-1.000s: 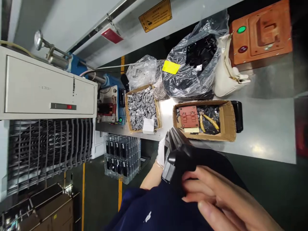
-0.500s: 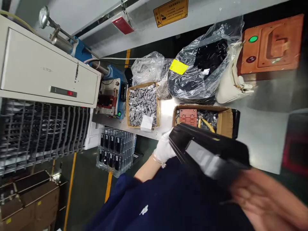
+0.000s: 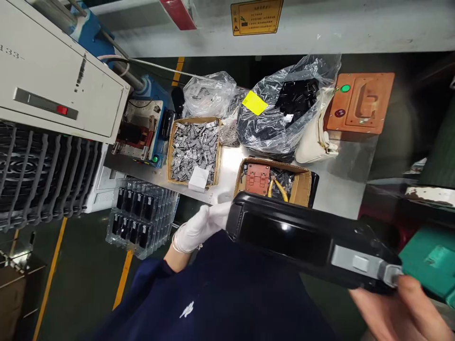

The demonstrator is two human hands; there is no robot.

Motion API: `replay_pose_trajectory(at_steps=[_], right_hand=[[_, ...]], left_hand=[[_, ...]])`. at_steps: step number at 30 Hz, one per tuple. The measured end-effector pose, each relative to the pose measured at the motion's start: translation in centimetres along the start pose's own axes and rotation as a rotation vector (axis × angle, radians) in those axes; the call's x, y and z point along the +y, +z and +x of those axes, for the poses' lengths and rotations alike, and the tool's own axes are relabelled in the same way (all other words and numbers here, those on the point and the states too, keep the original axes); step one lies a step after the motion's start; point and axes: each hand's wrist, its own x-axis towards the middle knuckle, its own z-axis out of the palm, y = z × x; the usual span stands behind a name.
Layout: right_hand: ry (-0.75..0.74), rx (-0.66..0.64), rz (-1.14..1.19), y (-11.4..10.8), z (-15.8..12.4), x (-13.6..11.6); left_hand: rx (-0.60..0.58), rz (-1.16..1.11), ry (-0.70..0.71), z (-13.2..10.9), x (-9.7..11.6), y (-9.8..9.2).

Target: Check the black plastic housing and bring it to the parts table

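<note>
I hold a long black handheld device (image 3: 305, 241) with a dark screen and a grey button end, lying across the lower middle of the view. My left hand (image 3: 199, 227), in a white glove, grips its left end. My bare right hand (image 3: 401, 312) grips its right end at the bottom right, partly cut off by the frame edge. My dark blue sleeve (image 3: 227, 293) fills the space below the device.
On the metal bench (image 3: 341, 184) stand a cardboard box of grey metal parts (image 3: 194, 151), a second box (image 3: 302, 187) holding a red-brown part and yellow-handled pliers, two plastic bags (image 3: 280, 113), a white bag (image 3: 314, 139) and an orange control box (image 3: 359, 102). A beige cabinet (image 3: 53, 94) is at left, clear trays (image 3: 142, 218) below.
The device has turned and swung right, now lying lengthwise with its screen facing me. My right hand moved to its far right end. The view shifted down and right.
</note>
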Motion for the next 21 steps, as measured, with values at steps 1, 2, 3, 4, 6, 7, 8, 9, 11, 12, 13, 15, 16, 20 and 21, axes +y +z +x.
replay_pose_trajectory(at_steps=[1, 2, 3, 4, 6, 7, 8, 9, 11, 12, 13, 15, 16, 20, 21], right_hand=[[0.068, 0.053, 0.065, 0.3, 0.3, 0.1], [0.108, 0.081, 0.105, 0.8, 0.7, 0.3], [0.117, 0.074, 0.115, 1.3, 1.1, 0.3], [0.108, 0.046, 0.112, 1.9, 1.6, 0.3], [0.031, -0.035, 0.084, 3.4, 2.6, -0.1], [-0.024, -0.073, 0.050, 4.3, 3.0, -0.5], [-0.088, -0.103, -0.004, 5.3, 3.4, -0.9], [-0.153, -0.134, -0.074, 6.3, 3.6, -1.3], [-0.271, -0.211, -0.204, 8.4, 3.9, -2.0], [-0.325, -0.241, -0.249, 9.4, 3.8, -2.3], [-0.379, -0.268, -0.289, 10.3, 3.7, -2.4], [-0.480, -0.278, -0.370, 11.7, 3.2, -2.5], [-0.530, -0.276, -0.415, 12.1, 3.0, -2.5], [-0.683, -0.382, -0.604, 13.4, 4.0, -4.2], [-0.717, -0.425, -0.669, 13.8, 5.2, -5.2]], left_hand=[[0.019, 0.127, -0.016, -0.3, 0.3, -0.7], [0.050, 0.280, -0.037, -0.5, 0.8, -1.4], [0.093, 0.454, -0.066, -0.7, 1.5, -2.2], [0.152, 0.628, -0.091, -0.8, 2.3, -2.8], [0.334, 0.882, -0.081, -0.6, 4.0, -3.5], [0.421, 0.983, -0.028, -0.3, 4.7, -3.3], [0.468, 1.126, 0.064, 0.1, 5.0, -2.9], [0.450, 1.298, 0.182, 0.7, 5.1, -2.1], [0.239, 1.701, 0.473, 1.9, 4.2, -0.4], [0.115, 1.839, 0.595, 2.6, 3.3, 0.3], [0.039, 1.922, 0.683, 3.2, 2.4, 0.8], [0.027, 1.974, 0.751, 4.4, 0.8, 0.9], [0.059, 1.977, 0.762, 4.9, 0.3, 0.5], [0.176, 1.911, 0.807, 6.2, 0.5, -2.4], [0.195, 1.852, 0.807, 6.5, 0.7, -3.2]])
